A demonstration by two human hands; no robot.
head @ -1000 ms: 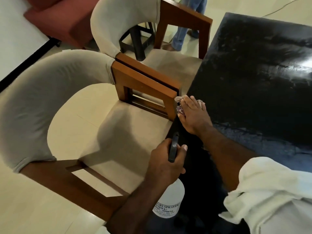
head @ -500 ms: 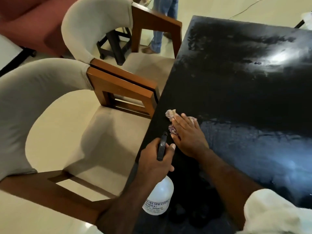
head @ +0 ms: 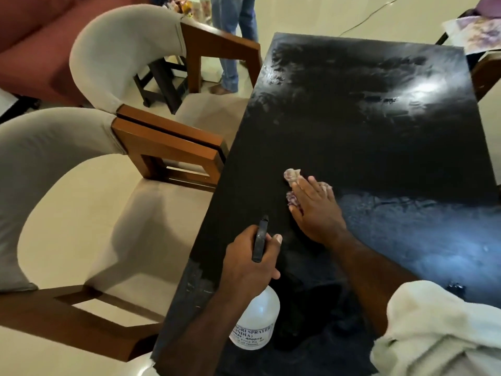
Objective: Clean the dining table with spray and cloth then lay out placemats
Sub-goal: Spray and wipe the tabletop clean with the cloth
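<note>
Fingers of my left hand [head: 250, 263] wrap the black trigger head of the spray bottle [head: 256, 320], which hangs over the table's [head: 366, 126] near left edge. My right hand [head: 317, 213] lies flat, fingers straight, pressing the cloth [head: 292, 176] onto the table just in from that left edge. Two upholstered chairs [head: 67, 164] stand along the table's left side.
</note>
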